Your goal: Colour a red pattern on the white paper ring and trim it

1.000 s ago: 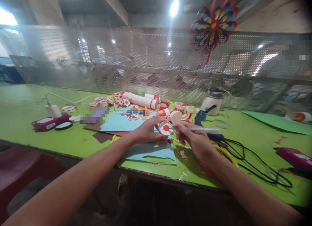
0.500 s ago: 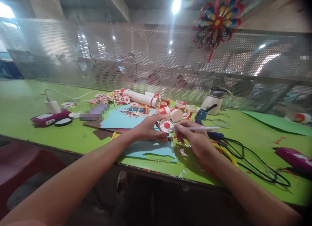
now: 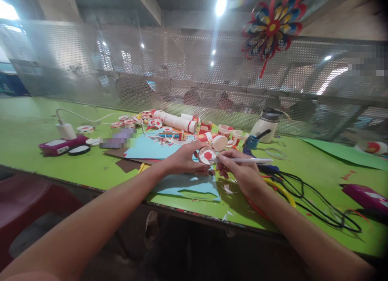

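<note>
My left hand (image 3: 188,159) is closed around a small round paper cup piece (image 3: 207,155), its white disc face marked with a red hexagon. In my right hand (image 3: 233,163) is a slim whitish pen (image 3: 251,160), pinched close to its left end. That end meets the edge of the disc face; fingers partly hide the contact. Under both hands lies light blue paper (image 3: 184,188) with a cut-out in it. Beyond them are a cut paper cup (image 3: 219,143) on its side and a long stack of white cups (image 3: 174,121).
A cream jug (image 3: 264,127) stands at the back right, with a blue-handled tool (image 3: 253,142) before it. Black cables (image 3: 315,204) and a magenta box (image 3: 365,196) lie at right. Another magenta box (image 3: 62,145) with a charger sits at left. The table edge (image 3: 194,213) is near.
Both hands keep nearly the same position, with the cup piece and pen still held. The whole view has shifted very slightly.
</note>
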`<state>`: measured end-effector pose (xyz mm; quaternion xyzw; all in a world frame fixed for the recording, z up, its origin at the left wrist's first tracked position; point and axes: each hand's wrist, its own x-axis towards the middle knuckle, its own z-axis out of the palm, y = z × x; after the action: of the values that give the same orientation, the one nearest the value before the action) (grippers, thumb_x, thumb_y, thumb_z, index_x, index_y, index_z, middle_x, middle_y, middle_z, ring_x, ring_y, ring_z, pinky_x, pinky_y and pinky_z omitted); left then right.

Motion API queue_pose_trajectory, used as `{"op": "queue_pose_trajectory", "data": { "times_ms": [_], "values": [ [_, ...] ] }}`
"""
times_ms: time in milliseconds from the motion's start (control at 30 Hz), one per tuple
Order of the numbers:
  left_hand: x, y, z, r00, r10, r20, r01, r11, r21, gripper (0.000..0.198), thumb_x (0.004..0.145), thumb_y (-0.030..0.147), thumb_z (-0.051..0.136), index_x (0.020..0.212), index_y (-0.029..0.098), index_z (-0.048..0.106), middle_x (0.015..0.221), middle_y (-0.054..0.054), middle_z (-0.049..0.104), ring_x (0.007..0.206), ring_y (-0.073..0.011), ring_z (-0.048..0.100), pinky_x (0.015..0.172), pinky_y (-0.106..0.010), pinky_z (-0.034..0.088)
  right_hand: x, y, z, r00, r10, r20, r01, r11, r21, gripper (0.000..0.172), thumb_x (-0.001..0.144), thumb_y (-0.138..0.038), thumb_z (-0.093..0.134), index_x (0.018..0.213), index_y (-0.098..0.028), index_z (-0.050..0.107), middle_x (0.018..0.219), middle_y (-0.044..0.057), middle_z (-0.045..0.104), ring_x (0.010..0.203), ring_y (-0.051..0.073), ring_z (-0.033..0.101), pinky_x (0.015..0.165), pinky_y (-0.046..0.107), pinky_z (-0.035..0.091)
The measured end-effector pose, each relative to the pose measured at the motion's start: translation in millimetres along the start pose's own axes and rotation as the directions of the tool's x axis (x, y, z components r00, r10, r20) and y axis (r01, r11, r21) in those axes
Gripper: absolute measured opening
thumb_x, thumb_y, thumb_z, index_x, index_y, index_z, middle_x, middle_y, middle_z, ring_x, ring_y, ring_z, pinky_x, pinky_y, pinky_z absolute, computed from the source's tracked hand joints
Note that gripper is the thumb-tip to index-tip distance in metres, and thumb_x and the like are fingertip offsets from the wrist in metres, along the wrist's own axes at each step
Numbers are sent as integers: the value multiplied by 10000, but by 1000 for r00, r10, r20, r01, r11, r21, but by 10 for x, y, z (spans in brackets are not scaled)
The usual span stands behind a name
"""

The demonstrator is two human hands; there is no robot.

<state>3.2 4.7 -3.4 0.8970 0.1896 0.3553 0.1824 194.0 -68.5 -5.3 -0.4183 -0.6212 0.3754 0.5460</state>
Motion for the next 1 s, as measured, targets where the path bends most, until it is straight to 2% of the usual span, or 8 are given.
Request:
{"op": "queue_pose_trajectory", "data": {
  "times_ms": [500,767,900,1000],
  "values": [
    [2,19,-4,1000,-11,-1,11,1000,-15,383,725,285,676,1085,189,586,1047,-54,649,903,-178,578,762,-307,466,5,12,-11,1000,-8,5,8,1000,-4,144,828,-312,624,759,-186,628,584,5,630,491,107,531,450,256,411],
    [-2,8,0,1000,-9,17,10,1000,-26,376,743,303,665,1087,175,586,1034,-49,651,893,-162,577,759,-285,455,10,28,-9,1000,-24,5,24,1000,-12,193,808,-350,656,756,-165,635,577,-1,638,465,99,535,436,242,420],
    [-5,-14,2,999,-32,25,33,999,-40,410,744,340,668,1111,181,581,1062,-58,653,927,-172,582,781,-297,456,3,29,-22,1000,-21,-20,23,996,86,192,794,-351,675,758,-168,631,575,-10,636,459,94,534,421,224,403],
    [-15,9,-7,994,-68,82,73,996,-58,447,750,387,670,1139,187,575,1124,-65,641,984,-188,581,803,-304,453,8,-5,-33,995,-40,-94,53,988,142,212,817,-396,648,840,-186,633,576,-18,637,449,96,531,401,215,379]
  ]
}}
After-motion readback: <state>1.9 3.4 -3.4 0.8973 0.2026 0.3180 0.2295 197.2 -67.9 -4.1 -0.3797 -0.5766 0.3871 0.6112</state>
